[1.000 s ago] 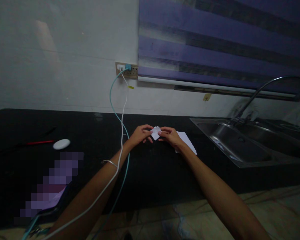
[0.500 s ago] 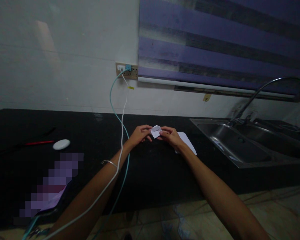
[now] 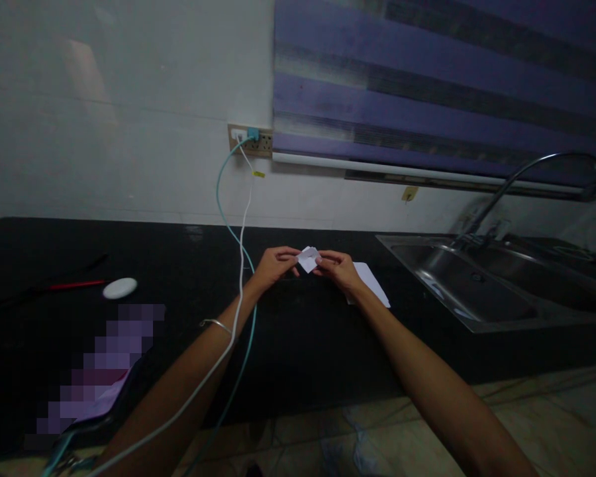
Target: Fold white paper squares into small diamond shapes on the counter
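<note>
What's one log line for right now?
left hand: holding small folded white paper piece; right hand: holding same piece; near right hand: flat white paper sheet

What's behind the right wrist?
White paper on the black countertop. The right hand and wrist hide most of its left side; can't see that.

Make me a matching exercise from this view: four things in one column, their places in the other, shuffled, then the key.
Things:
1. small white paper
2. white oval object
3. teal cable
4. tap

Places:
A. plugged into the wall socket
B. rising at the back of the sink
C. held between the left hand and right hand
D. beside the red item on the counter

Pairs: 1-C, 2-D, 3-A, 4-B
</note>
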{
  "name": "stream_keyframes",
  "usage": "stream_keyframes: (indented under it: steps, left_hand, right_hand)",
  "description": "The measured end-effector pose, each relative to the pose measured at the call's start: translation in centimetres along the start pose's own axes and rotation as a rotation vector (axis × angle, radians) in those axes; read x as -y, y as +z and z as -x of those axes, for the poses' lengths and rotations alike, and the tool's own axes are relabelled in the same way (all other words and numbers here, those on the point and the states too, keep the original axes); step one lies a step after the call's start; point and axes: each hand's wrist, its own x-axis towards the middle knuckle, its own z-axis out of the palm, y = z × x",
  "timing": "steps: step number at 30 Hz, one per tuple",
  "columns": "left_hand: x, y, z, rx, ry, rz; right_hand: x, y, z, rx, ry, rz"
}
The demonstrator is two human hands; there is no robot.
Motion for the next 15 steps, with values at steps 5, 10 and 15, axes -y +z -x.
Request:
stream_keyframes:
  steps: [5,10,15]
  left_hand:
    - [0.03,-0.03,-0.21,-0.056,0.011,0.015]
    - [-0.21,0.07,-0.18,-0.037,-0.012,0.037]
    - [-0.23,0.04,0.13,-0.006,-0.024,0.019]
  right_hand:
    - [0.10,-0.03,0.20,0.065,0.016,-0.034]
    - [0.16,0.24,0.15,-0.022,-0.013,-0.026]
    - [-0.03,0.24,-0.19,-0.066,-0.025,-0.009]
